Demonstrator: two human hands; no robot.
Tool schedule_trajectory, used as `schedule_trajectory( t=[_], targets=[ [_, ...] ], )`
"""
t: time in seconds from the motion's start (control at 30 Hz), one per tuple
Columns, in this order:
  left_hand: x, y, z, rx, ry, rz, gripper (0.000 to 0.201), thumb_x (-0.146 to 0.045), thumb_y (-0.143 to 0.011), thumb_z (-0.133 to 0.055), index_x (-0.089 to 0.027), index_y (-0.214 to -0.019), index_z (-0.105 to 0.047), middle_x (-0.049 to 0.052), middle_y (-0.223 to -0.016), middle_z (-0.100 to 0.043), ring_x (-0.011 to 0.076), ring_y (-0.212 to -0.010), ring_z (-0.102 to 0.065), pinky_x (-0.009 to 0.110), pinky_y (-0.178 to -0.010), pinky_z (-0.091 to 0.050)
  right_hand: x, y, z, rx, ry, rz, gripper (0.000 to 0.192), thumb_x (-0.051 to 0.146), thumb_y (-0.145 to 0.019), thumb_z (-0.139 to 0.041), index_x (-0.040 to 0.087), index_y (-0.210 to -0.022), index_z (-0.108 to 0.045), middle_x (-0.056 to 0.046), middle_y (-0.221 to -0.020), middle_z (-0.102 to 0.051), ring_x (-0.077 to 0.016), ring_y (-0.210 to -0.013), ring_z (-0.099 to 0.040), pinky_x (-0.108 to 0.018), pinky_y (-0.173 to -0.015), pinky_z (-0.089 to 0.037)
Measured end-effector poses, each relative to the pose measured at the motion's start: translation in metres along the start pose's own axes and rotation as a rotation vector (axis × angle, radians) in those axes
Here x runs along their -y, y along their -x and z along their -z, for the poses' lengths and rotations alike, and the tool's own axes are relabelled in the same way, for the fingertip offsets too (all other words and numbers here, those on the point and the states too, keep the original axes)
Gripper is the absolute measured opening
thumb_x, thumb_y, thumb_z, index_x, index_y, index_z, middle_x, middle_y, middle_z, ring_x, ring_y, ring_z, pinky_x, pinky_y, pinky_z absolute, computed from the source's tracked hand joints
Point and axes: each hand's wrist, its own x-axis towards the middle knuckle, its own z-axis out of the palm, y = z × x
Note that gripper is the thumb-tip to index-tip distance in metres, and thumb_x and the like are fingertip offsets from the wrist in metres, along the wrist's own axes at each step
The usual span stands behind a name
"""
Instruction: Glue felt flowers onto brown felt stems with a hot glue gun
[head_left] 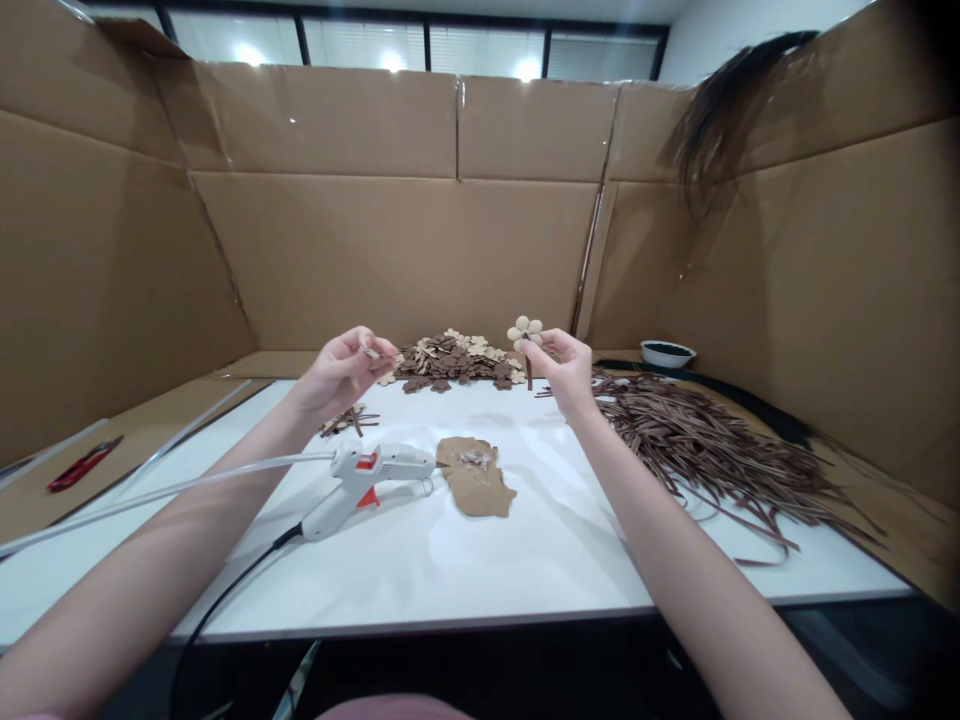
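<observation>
My right hand (566, 370) pinches a cream five-petal flower (524, 328), raised above the table, with a brown strip (529, 375) hanging below it. My left hand (346, 372) is closed at the fingertips on a small pale piece (371, 353) seen edge-on; its shape is hard to make out. Under my left hand a white glue gun (360, 485) with an orange trigger lies on its side, a clear glue stick (225, 478) running out of its back. Its nozzle rests at a torn piece of cardboard (480, 490) with glue residue on it.
Behind my hands lies a pile of brown and cream flower shapes (457, 362). Many brown strips (697, 430) spread at the right, near a white bowl (667, 353) of dark material. A red cutter (84, 465) lies far left. Cardboard walls (390, 260) enclose the white table (555, 570).
</observation>
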Motion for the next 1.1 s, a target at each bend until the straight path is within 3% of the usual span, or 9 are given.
schedule_trajectory(
  t=[0.3, 0.47, 0.6, 0.77, 1.0, 1.1],
  targets=[
    [0.030, -0.003, -0.016, 0.286, -0.427, 0.266, 0.018, -0.027, -0.084, -0.065, -0.015, -0.083, -0.052, 0.011, -0.095, -0.073, 0.0203, -0.093, -0.065, 0.032, -0.082, -0.041, 0.004, 0.008, -0.007, 0.083, 0.086, 0.084, 0.013, 0.031, -0.071, -0.069, 0.019, -0.068, -0.064, -0.002, -0.074, -0.066, -0.0188, -0.080, -0.059, -0.032, -0.079, -0.044],
    [0.042, 0.001, -0.022, 0.469, -0.496, 0.413, 0.019, -0.034, -0.087, -0.060, -0.018, -0.090, -0.050, 0.013, -0.105, -0.071, 0.0224, -0.106, -0.061, 0.037, -0.092, -0.038, 0.006, 0.010, -0.009, 0.144, 0.083, 0.048, 0.014, 0.032, -0.071, -0.069, 0.019, -0.071, -0.065, -0.003, -0.076, -0.066, -0.0184, -0.079, -0.059, -0.032, -0.077, -0.045],
    [0.050, 0.004, -0.018, 0.517, -0.545, 0.441, 0.023, -0.039, -0.088, -0.058, -0.019, -0.092, -0.048, 0.013, -0.107, -0.070, 0.0225, -0.106, -0.060, 0.036, -0.090, -0.038, 0.005, 0.011, -0.011, 0.159, 0.074, 0.052, 0.014, 0.032, -0.071, -0.069, 0.019, -0.070, -0.065, -0.003, -0.076, -0.065, -0.0184, -0.079, -0.059, -0.031, -0.077, -0.045],
    [0.053, 0.006, -0.015, 0.596, -0.583, 0.470, 0.024, -0.041, -0.089, -0.056, -0.019, -0.096, -0.047, 0.014, -0.114, -0.068, 0.0202, -0.098, -0.062, 0.028, -0.075, -0.040, 0.006, 0.012, -0.012, 0.160, 0.081, 0.051, 0.015, 0.033, -0.070, -0.070, 0.019, -0.069, -0.065, -0.003, -0.076, -0.065, -0.0186, -0.078, -0.060, -0.032, -0.077, -0.045],
    [0.043, 0.004, -0.019, 0.540, -0.543, 0.441, 0.021, -0.038, -0.089, -0.056, -0.020, -0.093, -0.047, 0.011, -0.111, -0.069, 0.0220, -0.112, -0.056, 0.036, -0.093, -0.036, 0.006, 0.012, -0.012, 0.171, 0.071, 0.044, 0.014, 0.033, -0.070, -0.070, 0.019, -0.070, -0.065, -0.003, -0.076, -0.066, -0.0181, -0.078, -0.059, -0.031, -0.077, -0.045],
    [0.042, 0.003, -0.017, 0.509, -0.528, 0.412, 0.019, -0.036, -0.089, -0.056, -0.019, -0.093, -0.047, 0.011, -0.109, -0.068, 0.0220, -0.109, -0.057, 0.038, -0.094, -0.036, 0.006, 0.012, -0.012, 0.178, 0.084, 0.045, 0.014, 0.033, -0.071, -0.069, 0.019, -0.071, -0.066, -0.003, -0.077, -0.067, -0.0185, -0.080, -0.059, -0.032, -0.077, -0.045]
  ],
)
